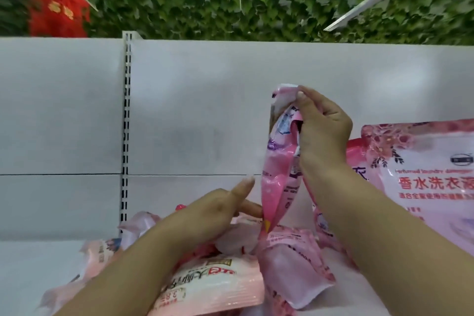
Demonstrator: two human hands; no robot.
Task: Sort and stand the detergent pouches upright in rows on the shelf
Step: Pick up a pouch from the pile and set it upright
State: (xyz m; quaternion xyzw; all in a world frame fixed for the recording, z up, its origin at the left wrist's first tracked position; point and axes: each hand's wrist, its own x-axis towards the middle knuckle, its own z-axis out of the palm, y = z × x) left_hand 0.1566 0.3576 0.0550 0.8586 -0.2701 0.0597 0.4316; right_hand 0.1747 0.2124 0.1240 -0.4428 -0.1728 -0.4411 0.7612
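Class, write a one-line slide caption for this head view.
Right hand lifts a pink plastic detergent pouch by its top while the open left hand steadies it above the white shelf.

"香水洗衣液" on standing pouch (pixel 423 182)

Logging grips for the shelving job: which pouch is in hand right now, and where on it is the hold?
The right hand pinches the top edge of a pink pouch, which hangs edge-on. The left hand holds nothing, fingers straight beside it.
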